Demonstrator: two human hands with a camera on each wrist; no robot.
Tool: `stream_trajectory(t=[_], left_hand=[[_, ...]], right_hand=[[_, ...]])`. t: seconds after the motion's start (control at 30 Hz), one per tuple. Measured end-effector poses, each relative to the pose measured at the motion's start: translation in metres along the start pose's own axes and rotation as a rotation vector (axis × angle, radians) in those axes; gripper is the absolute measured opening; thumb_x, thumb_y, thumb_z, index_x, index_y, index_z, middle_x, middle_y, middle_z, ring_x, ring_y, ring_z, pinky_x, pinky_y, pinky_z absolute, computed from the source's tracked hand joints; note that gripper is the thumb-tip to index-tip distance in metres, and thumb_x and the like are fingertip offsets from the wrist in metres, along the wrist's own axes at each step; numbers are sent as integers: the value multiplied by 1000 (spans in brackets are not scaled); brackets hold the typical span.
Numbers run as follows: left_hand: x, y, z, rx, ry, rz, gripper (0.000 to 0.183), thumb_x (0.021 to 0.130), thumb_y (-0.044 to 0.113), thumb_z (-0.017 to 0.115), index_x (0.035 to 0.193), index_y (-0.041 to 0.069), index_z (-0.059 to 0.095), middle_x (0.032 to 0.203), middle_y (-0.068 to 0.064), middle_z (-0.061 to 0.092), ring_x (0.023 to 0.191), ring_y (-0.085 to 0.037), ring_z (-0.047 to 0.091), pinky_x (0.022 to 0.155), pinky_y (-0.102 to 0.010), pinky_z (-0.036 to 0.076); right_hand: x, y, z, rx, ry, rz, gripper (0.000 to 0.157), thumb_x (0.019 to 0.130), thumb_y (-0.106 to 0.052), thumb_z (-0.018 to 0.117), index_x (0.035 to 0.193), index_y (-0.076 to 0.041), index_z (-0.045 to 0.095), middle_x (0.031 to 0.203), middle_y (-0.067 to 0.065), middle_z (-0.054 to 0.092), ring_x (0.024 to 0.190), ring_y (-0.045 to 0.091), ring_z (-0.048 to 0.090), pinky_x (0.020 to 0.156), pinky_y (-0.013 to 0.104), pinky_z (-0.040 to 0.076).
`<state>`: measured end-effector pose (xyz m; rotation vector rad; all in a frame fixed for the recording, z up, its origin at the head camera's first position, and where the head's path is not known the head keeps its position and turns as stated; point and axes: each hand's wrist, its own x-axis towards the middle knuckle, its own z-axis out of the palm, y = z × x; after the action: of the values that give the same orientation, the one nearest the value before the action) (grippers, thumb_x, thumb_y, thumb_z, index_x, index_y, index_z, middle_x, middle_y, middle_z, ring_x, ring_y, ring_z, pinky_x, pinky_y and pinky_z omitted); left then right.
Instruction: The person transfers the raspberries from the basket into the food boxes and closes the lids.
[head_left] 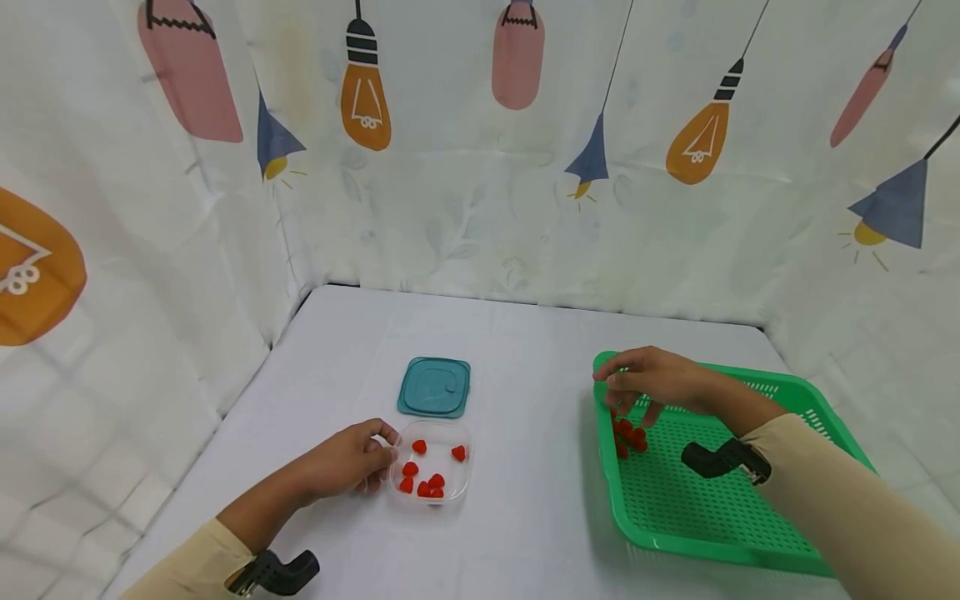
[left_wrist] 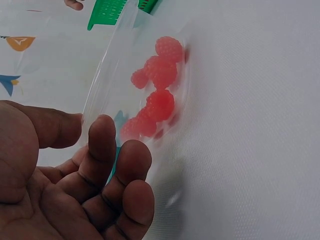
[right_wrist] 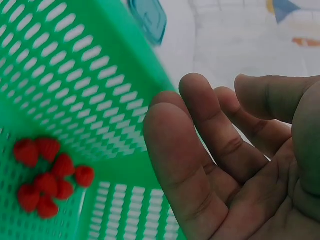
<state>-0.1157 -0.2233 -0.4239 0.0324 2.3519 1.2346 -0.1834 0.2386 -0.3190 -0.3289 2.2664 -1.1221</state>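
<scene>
With thumb and forefinger, my left hand (head_left: 347,460) pinches the left rim of a clear plastic container (head_left: 437,431) that stands on the table. Several red raspberries (left_wrist: 161,104) lie inside it, loosely scattered. Over the left wall of a green basket (head_left: 617,492) hovers my right hand (head_left: 660,379), fingers loosely bent and nothing between them. In the right wrist view, a cluster of raspberries (right_wrist: 46,184) lies on the basket floor, below and to the left of the fingers. A teal lid (head_left: 434,387) lies flat just behind the container.
A white cloth covers the table (head_left: 525,467). Between the container and the basket runs a strip of this cloth. Printed white curtains (head_left: 465,208) with lamp pictures hang behind and at both sides.
</scene>
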Motion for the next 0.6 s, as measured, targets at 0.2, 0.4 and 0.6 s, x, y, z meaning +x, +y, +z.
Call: stream_trajectory(t=[0.2,0.4,0.6], left_hand=[[0,-1,0,-3,-1,6,24,100,16,64,121,9,56,78,-10,65,69,-25,60,64,-36,50],[1,-1,0,-1,-2,8,24,100,17,65,121,9,56,77,-9,65,70,-25,60,64,-36,50],[0,0,0,-1,2,4,24,100,17,65,121,9,57,77,-9,65,70,-25,60,64,-36,50]], right_hand=[[-5,23,-9,16,39,68,38,106,-23,58,139,-5,58,112,19,66,102,39,66,71,47,57],[-5,45,-14,31,43,113,44,106,-26,57,142,-1,54,116,22,65,102,38,66,72,47,57],[-3,68,-14,29,43,151,42,106,-23,56,142,0,55,114,19,65,101,34,66,69,47,56]])
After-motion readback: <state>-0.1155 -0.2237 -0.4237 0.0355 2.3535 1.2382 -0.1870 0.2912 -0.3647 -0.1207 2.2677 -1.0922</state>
